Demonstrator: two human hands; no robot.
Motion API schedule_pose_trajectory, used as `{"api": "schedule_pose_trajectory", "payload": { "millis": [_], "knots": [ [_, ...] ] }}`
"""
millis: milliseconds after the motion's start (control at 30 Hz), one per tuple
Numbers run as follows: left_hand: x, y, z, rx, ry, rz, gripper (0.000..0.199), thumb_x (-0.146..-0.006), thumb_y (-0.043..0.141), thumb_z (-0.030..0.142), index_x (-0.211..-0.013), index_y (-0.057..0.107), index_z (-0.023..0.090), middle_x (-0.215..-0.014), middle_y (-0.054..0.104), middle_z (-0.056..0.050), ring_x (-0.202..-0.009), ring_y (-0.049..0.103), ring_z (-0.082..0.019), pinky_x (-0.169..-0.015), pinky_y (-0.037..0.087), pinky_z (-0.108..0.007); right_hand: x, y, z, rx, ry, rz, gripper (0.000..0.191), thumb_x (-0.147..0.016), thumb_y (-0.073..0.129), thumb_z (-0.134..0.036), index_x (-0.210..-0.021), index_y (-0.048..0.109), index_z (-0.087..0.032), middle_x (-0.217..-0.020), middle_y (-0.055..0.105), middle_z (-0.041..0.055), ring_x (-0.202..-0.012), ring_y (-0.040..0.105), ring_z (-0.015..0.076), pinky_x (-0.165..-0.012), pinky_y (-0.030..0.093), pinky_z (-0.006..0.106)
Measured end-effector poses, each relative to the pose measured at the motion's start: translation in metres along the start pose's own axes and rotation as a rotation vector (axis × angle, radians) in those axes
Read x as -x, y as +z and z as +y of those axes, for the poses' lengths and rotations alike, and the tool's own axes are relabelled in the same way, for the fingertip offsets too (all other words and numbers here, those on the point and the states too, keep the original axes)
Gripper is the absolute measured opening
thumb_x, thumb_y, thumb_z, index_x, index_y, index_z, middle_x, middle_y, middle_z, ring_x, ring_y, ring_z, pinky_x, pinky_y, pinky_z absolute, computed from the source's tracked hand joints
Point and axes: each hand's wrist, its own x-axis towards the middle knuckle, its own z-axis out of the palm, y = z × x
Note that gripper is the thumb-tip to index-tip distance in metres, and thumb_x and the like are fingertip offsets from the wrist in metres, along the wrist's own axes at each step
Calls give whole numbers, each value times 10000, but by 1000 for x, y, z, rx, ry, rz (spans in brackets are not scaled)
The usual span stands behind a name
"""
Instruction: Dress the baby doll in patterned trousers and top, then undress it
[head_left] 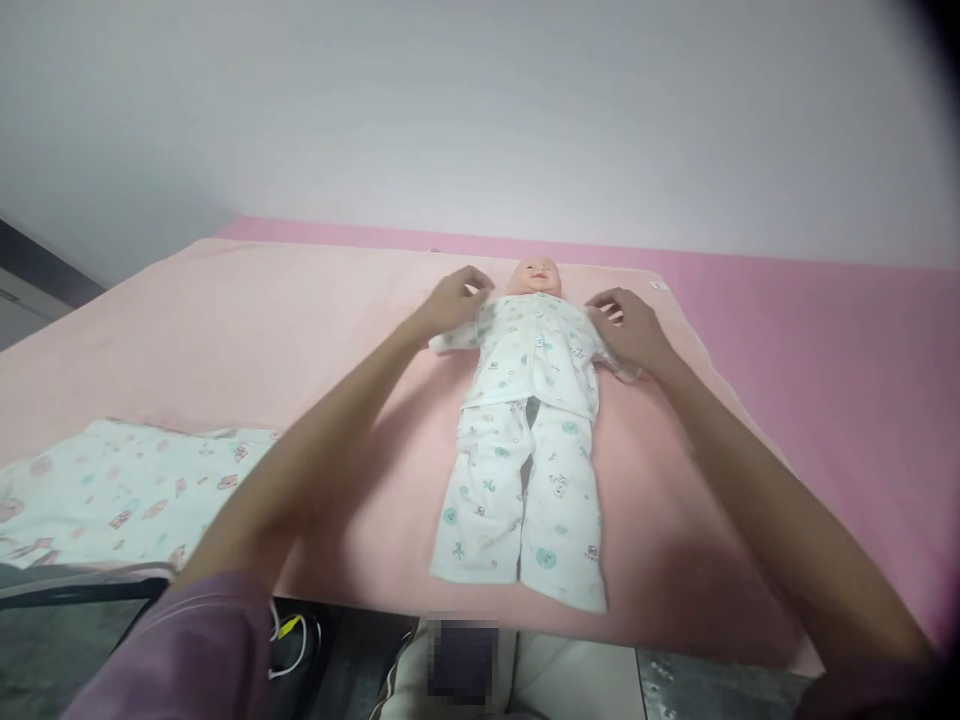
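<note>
- The doll [539, 276] lies face up on the pale pink cloth [360, 290], dressed in a printed white top [536, 350].
- Left hand [454, 300]: at the doll's shoulder on the left, fingers loosely curled and parted; whether they touch the sleeve, I cannot tell.
- Right hand [630, 325]: at the doll's other shoulder, fingers bent and spread apart, over the sleeve.
- Printed white trousers [559, 490]: below the doll's top, legs side by side.
- Patterned white fabric [142, 490]: well left of the doll, near the cloth's front edge.

Doll outfit [534, 360] white, teal-spotted; blanket [360, 310] peachy pink; wall [525, 120] seemingly grey.
</note>
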Motion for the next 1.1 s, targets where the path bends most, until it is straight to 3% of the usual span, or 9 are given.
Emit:
{"api": "schedule_pose_trajectory", "payload": {
  "millis": [133,267,400,500,600,700,867,967,1100],
  "knots": [
    [15,-81,-35,-289,-69,-221,288,-825,748,242,-1106,812,237,-1194,828,-69,-948,715,-207,-836,560,-303,26,-69,44,121,74,-325,369,-1006,683,-449,-1318,830,-318,-1463,789,68,-1257,756,352,-1123,610,555],
    [27,-102,-53,-330,-151,-368,417,-739,760,309,-1142,859,263,-982,825,-29,-853,746,-219,-762,566,-308,29,-93,65,132,96,-504,433,-993,700,-444,-1398,823,-351,-1512,778,21,-1376,737,359,-1167,616,517],
    [26,-82,-63,-263,-146,-360,430,-735,729,366,-1129,859,253,-862,798,-33,-804,760,-232,-701,562,-308,22,-69,69,131,96,-427,367,-930,723,-400,-1250,875,-307,-1341,845,41,-1191,801,338,-1056,657,493],
    [24,-75,-74,-268,-87,-217,348,-755,729,386,-1046,825,221,-883,813,-51,-779,748,-224,-678,546,-295,20,-56,77,180,53,-198,343,-891,696,-352,-1152,893,-252,-1242,865,88,-1080,799,341,-1031,647,526],
    [28,-80,-87,-311,-10,-74,316,-805,727,413,-1032,797,205,-896,811,-57,-752,702,-206,-692,522,-293,22,-59,87,206,28,6,326,-897,701,-366,-1123,894,-234,-1222,869,112,-1053,781,342,-1055,624,551],
    [36,-84,-93,-383,19,-88,301,-834,700,344,-1086,806,216,-1003,835,-63,-821,703,-224,-797,541,-340,32,-65,88,228,73,48,304,-928,693,-381,-1124,885,-249,-1195,873,104,-1055,777,335,-1078,609,562],
    [61,-68,-70,-492,170,180,322,-889,595,166,-1161,757,221,-1260,809,-104,-1017,701,-274,-1086,528,-487,78,-55,44,261,-115,129,362,-1001,619,-379,-1274,793,-218,-1333,806,163,-1146,736,358,-1083,585,582],
    [94,-43,-28,-426,238,338,263,-987,568,175,-1203,709,228,-1292,782,-110,-1042,685,-276,-1111,513,-499,125,-40,-8,208,-207,83,337,-1070,615,-435,-1310,742,-236,-1328,771,157,-1166,707,359,-1055,584,562],
    [175,-2,42,-278,258,335,210,-1114,602,343,-1294,660,250,-1351,742,-107,-1127,671,-282,-1042,548,-470,202,-26,-80,136,-335,-167,234,-1144,604,-445,-1274,683,-267,-1212,748,121,-1089,703,326,-923,590,494]
  ]
}}
